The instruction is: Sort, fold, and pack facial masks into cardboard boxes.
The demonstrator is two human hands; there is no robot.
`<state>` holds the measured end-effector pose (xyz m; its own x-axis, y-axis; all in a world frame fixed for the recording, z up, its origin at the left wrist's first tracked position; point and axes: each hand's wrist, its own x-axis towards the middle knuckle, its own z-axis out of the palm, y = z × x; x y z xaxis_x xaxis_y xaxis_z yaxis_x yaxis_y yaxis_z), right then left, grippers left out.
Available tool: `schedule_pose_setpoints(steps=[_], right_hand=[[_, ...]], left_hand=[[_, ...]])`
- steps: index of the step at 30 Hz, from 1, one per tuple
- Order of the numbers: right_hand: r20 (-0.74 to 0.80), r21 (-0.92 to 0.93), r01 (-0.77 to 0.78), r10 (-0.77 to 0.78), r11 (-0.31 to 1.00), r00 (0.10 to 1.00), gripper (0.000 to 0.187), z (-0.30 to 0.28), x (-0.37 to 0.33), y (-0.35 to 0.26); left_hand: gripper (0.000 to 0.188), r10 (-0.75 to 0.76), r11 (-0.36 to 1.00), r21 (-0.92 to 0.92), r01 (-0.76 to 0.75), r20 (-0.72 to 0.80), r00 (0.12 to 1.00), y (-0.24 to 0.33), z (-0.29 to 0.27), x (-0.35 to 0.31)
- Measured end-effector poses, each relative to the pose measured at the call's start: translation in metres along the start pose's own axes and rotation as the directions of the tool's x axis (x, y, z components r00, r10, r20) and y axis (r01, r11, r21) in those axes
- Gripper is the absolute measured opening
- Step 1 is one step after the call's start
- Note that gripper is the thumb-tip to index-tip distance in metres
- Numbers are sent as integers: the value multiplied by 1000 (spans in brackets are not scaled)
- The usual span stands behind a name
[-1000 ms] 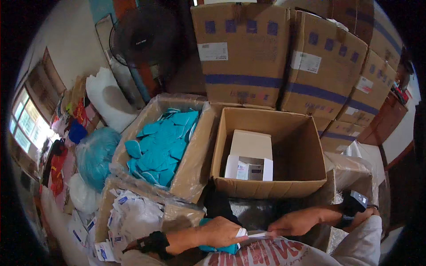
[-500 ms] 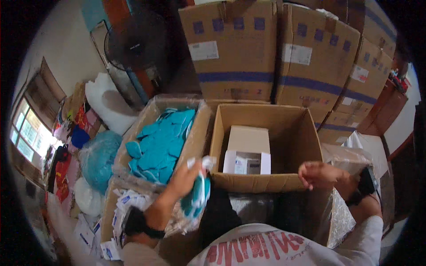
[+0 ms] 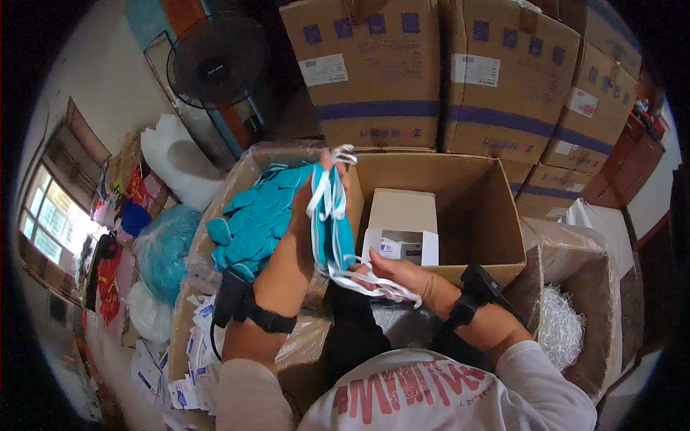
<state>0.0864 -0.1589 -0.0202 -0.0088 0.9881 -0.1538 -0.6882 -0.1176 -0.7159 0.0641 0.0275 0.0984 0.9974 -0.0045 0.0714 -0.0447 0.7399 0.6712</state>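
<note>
My left hand (image 3: 305,205) is closed round a small stack of teal cloth masks (image 3: 343,233) with white edging, held on end above the near edge of the large carton. White straps loop down the stack and bunch at its top. At the lower end, my right hand (image 3: 395,274) is closed on the white straps (image 3: 374,291), its thumb uppermost. Part of the left hand's fingers is hidden behind the masks. To the left, a plastic-lined box holds a pile of similar teal pieces (image 3: 251,219).
In the open carton (image 3: 471,208) stands a smaller open box (image 3: 404,208) with white packets inside. A box of printed cards (image 3: 198,359) is at lower left. White strands (image 3: 560,330) fill part of the right-hand box. Tall cartons (image 3: 374,79) and a black fan (image 3: 215,65) stand behind.
My left hand has raised the masks up and forward. My right hand has come left from the carton's right corner and taken hold of the straps.
</note>
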Motion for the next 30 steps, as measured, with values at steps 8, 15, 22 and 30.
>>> schedule_pose_setpoints(steps=[8, 15, 22, 30], right_hand=[[248, 337, -107, 21, 935, 969, 62, 11, -26, 29], [90, 192, -30, 13, 981, 996, 42, 24, -40, 27], [-102, -431, -166, 135, 887, 986, 31, 26, -53, 1], [8, -945, 106, -304, 308, 953, 37, 32, -33, -25]], left_hand=[[33, 199, 976, 146, -160, -308, 931, 37, -35, 2], [30, 254, 958, 204, -199, -295, 921, 55, -73, -13], [33, 746, 173, 982, 81, -185, 640, 58, -31, -58], [33, -186, -82, 997, 10, -25, 982, -75, -20, -102]])
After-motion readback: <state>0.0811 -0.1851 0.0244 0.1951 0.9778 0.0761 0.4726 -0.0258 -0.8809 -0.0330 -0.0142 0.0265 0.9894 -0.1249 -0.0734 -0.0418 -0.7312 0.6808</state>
